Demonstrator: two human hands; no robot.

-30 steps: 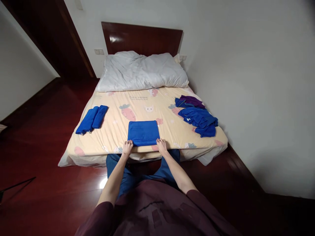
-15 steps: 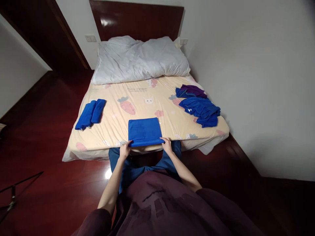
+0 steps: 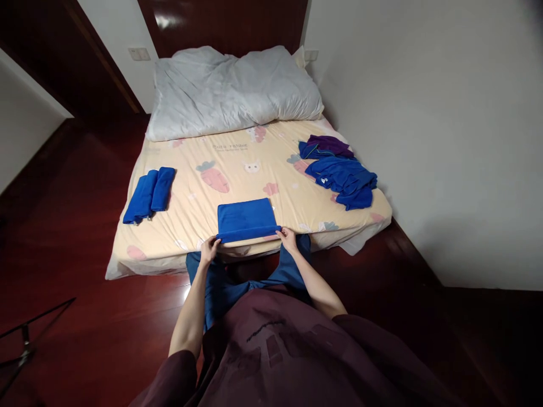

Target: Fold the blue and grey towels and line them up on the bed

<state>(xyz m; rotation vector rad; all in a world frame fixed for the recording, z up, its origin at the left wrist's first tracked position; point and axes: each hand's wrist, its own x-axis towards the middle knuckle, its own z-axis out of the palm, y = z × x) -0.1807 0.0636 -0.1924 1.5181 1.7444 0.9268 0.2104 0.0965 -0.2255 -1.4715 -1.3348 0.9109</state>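
A blue towel point(image 3: 246, 215) lies flat at the bed's near edge, with its near side turned over in a narrow fold. At the left end of that fold, my left hand point(image 3: 209, 249) pinches the corner between thumb and fingers. My right hand point(image 3: 288, 240) grips the right end of the same fold. Two or so rolled blue towels point(image 3: 150, 195) rest side by side on the left of the bed. Over on the right is a loose heap of blue cloths point(image 3: 345, 181), with a purple cloth point(image 3: 328, 145) behind it.
The bed has a yellow sheet point(image 3: 190, 220) printed with carrots and rabbits. A bunched grey-white quilt point(image 3: 233, 93) lies by the dark headboard point(image 3: 224, 25). White wall point(image 3: 424, 141) stands close on the right. A black stand leg point(image 3: 25, 339) is on the floor at left.
Both hands have moved the towel's folded near edge slightly away from me, toward the headboard. The view has shifted a little. The rolled towels and the heap stay in place.
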